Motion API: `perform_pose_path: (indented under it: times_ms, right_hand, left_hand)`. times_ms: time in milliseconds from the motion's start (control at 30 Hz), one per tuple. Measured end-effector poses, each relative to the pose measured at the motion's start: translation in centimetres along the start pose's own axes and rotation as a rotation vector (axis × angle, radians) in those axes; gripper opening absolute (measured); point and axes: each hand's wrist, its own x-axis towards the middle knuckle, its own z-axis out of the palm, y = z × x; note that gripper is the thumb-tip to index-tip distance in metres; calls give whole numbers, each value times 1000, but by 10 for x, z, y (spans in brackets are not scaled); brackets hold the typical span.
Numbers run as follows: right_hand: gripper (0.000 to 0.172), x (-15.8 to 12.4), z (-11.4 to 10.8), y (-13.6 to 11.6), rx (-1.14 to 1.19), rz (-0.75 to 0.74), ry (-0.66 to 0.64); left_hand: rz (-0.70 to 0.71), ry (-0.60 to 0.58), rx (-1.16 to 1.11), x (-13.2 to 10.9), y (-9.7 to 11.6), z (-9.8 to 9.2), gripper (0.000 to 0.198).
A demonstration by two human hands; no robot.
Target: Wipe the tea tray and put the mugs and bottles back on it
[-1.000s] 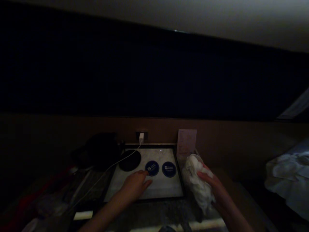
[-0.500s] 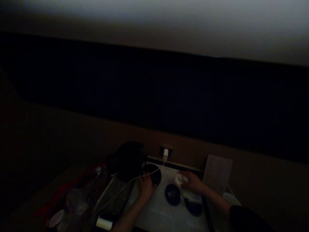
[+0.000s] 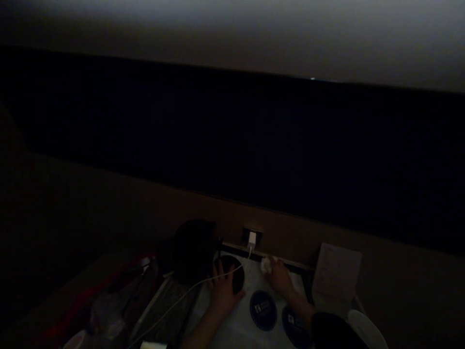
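The scene is very dark. My left hand point(image 3: 222, 291) lies with fingers spread over a black round disc point(image 3: 238, 277) at the back of a white covered surface point(image 3: 232, 329). A thin white cable point(image 3: 181, 290) runs across that disc, by the fingers. My right hand point(image 3: 280, 280) is closed on a crumpled white wad point(image 3: 266, 265), a tissue or cloth, and presses it near the surface's back edge. Below it lies a blue round disc point(image 3: 263, 311) with white print. A second blue disc point(image 3: 293, 324) is partly covered by my right forearm.
A white charger point(image 3: 252, 239) sits in the wall socket. Left are a black bulky object point(image 3: 194, 252) and a red-edged bag point(image 3: 78, 305) with plastic inside. A pale upright card point(image 3: 337, 271) and a white round container point(image 3: 366, 329) stand at right.
My right hand has moved slightly back with the white wad, uncovering more of the second blue disc. My left hand's fingers have spread on the black disc. The view has shifted slightly.
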Motion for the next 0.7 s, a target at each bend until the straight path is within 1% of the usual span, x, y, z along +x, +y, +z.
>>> perform_pose_path:
  times_ms: [67, 133, 200, 267, 333, 433, 500, 567, 700]
  right_hand:
    - [68, 2, 15, -21, -15, -56, 12]
    - [68, 3, 28, -36, -56, -198, -9]
    - [69, 4, 37, -37, -130, -330, -63]
    - [68, 6, 38, -23, -198, -368, -118]
    - [67, 4, 31, 4, -234, -307, -132]
    - [64, -4, 12, 48, -286, -156, -114]
    - [63, -10, 2, 69, -310, -66, -102]
    - [63, -17, -2, 79, -313, -6, -88]
    - [57, -27, -4, 83, -272, 34, -80]
  left_hand:
    - [31, 1, 43, -2, 0, 1, 86]
    - [38, -6, 88, -4, 0, -1, 81]
    - [31, -5, 125, -5, 1, -4, 79]
    - [22, 8, 155, -6, 2, -7, 79]
    - [18, 22, 174, -6, 4, -7, 79]
    - [27, 30, 184, -6, 5, -5, 79]
    - [31, 31, 184, -6, 4, -3, 79]
    - [29, 41, 190, -5, 3, 1, 78]
    - [37, 85, 214, -4, 2, 5, 78]
